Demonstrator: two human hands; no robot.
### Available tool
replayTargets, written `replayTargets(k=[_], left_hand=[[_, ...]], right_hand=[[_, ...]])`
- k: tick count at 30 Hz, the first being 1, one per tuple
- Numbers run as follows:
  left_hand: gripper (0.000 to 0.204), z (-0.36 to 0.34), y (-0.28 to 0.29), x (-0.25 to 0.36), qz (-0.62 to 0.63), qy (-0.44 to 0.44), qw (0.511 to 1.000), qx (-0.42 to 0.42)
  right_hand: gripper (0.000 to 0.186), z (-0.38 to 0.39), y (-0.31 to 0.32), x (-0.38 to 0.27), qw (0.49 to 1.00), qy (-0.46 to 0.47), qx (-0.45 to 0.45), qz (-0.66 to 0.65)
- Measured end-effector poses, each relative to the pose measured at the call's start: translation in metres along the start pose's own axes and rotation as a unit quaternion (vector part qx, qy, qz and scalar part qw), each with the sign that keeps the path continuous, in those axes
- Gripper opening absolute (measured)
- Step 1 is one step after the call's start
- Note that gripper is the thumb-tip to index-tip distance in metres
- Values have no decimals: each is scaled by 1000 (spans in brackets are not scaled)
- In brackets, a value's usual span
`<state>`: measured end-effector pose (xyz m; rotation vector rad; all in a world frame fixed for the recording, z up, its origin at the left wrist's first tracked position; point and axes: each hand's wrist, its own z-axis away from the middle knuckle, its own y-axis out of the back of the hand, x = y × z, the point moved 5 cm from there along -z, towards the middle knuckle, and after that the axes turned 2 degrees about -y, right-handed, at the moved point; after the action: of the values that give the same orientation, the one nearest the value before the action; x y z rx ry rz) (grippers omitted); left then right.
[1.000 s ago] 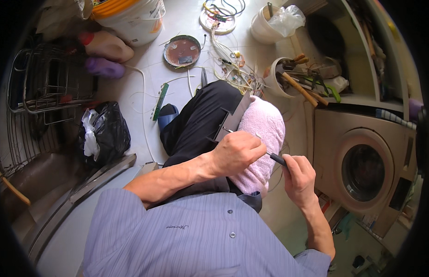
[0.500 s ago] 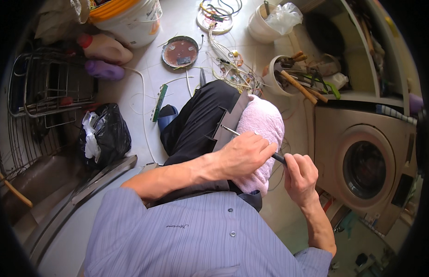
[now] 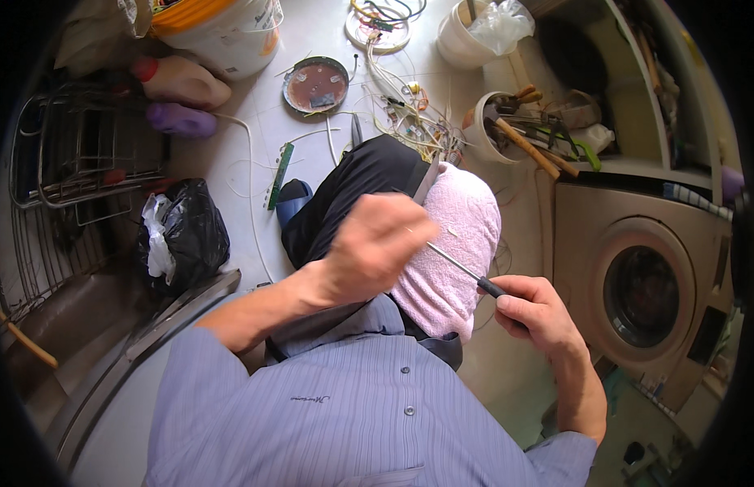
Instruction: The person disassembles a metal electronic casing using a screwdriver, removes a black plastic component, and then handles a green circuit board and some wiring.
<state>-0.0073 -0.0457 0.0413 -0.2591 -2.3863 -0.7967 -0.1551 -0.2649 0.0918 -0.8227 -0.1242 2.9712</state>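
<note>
My right hand (image 3: 527, 304) is wrapped round the black handle of a screwdriver (image 3: 450, 258). Its bare metal shaft slants up and left across a pink towel (image 3: 462, 203) draped over my right thigh. Close to the shaft's far end is my left hand (image 3: 381, 239), curled closed and smeared by motion. What it holds, if anything, cannot be made out. A grey metal plate (image 3: 426, 180) lies along the towel's left edge, mostly hidden behind my left hand. On the towel rests a small pale bit (image 3: 452, 232).
Loose wires and small parts (image 3: 422, 122) lie on the floor ahead, near a round pan (image 3: 315, 85) and a green circuit board (image 3: 280, 176). A tool bucket (image 3: 484, 138) and a washing machine (image 3: 637, 280) stand right. A black bag (image 3: 194, 235) sits left.
My left hand has risen and moved left, off the screwdriver's shaft, and now covers most of the metal plate. My right hand has shifted slightly right, its grip turned, with more shaft exposed.
</note>
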Motion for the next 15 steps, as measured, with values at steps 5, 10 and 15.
replayTargets(k=[5, 10, 15], left_hand=[[56, 18, -17, -69, 475, 428, 766, 75], [67, 15, -33, -73, 514, 393, 760, 54], [69, 14, -35, -75, 533, 383, 752, 58]], right_hand=[[33, -6, -2, -16, 1000, -10, -6, 25], [30, -9, 0, -23, 1000, -6, 3, 28], [32, -12, -5, -30, 901, 223, 115, 355]])
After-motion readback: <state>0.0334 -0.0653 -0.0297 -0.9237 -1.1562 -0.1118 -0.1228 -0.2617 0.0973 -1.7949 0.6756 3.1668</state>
